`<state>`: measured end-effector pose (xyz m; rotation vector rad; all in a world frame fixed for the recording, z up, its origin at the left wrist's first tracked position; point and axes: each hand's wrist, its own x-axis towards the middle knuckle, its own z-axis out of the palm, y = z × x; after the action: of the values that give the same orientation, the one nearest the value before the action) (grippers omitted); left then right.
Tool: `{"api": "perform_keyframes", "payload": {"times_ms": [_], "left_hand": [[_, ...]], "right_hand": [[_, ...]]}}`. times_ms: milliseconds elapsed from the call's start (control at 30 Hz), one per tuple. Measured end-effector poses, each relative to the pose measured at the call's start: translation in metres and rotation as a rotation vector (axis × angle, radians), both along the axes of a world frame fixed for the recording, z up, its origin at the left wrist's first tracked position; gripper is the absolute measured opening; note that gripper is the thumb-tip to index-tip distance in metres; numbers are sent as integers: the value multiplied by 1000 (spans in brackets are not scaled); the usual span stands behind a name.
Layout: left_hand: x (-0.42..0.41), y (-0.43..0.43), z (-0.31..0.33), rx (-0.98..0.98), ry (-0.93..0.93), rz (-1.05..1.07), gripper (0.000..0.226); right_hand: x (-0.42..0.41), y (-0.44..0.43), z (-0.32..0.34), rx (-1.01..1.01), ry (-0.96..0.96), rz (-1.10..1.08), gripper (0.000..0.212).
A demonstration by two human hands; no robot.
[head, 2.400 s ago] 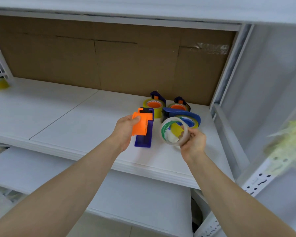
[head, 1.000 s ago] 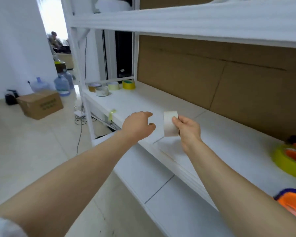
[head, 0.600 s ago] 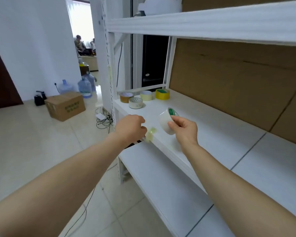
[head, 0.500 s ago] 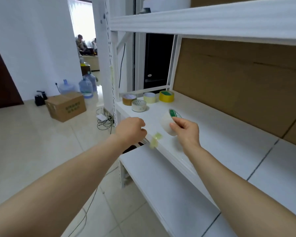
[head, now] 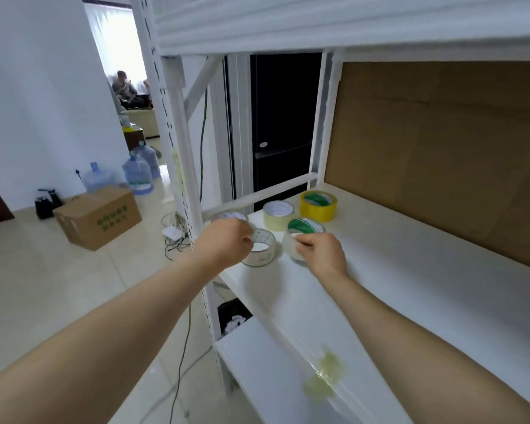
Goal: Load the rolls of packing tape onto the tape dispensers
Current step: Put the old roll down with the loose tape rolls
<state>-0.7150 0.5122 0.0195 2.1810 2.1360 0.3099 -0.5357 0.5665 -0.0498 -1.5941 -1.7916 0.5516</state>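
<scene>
No tape dispenser is in view. At the left end of the white shelf (head: 410,286) stand several tape rolls. My right hand (head: 320,255) is shut on a clear roll with a green-labelled core (head: 303,229), held low at the shelf surface. My left hand (head: 227,243) curls over the near rim of a clear tape roll (head: 262,249) that lies flat beside it. Behind them lie a cream roll (head: 277,211) and a yellow roll (head: 318,205). Another pale roll (head: 233,216) is partly hidden behind my left hand.
A crumpled scrap of tape (head: 325,374) sticks to the shelf's front edge. The rack's white upright (head: 181,148) rises on the left and brown cardboard (head: 441,163) backs the shelf. On the floor are a cardboard box (head: 98,215), water bottles (head: 136,175) and cables (head: 175,240).
I have turned and moved left along the shelf, away from the dispensers. My right hand carried its roll down to the shelf by the other rolls, and my left hand reached the clear roll.
</scene>
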Motion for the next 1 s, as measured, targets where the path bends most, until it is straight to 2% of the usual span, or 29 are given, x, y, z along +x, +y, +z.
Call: {"api": "perform_keyframes", "payload": {"times_ms": [100,167,367,500,633,767,867,933,1000], "left_hand": [[-5,39,-2,8,-48,-31,20],[-4,63,-1,6,-110,-64,33],[5,138,2,-37,-116,-280,41],[6,183,4,-84,-137,-409,42],[-1,219,1,-104,-104,-494,42],[-5,244,-5,-157,-148,-542,41],[0,255,-11,-176,-272,-537,35],[7,256,-9,-195,-391,-559,52],[18,250,-2,-162,-434,-670,73]], "right_hand": [[-8,23,-11,-59,-141,33,25],[-10,29,-9,-85,-181,73,25],[6,78,27,114,-139,-147,31],[18,125,30,-40,-318,-165,41],[13,159,16,-244,-378,-135,58],[8,177,3,-407,-444,-250,49],[2,168,8,-302,-313,-304,33],[0,153,24,-188,-25,-383,25],[2,134,48,-126,320,-456,15]]}}
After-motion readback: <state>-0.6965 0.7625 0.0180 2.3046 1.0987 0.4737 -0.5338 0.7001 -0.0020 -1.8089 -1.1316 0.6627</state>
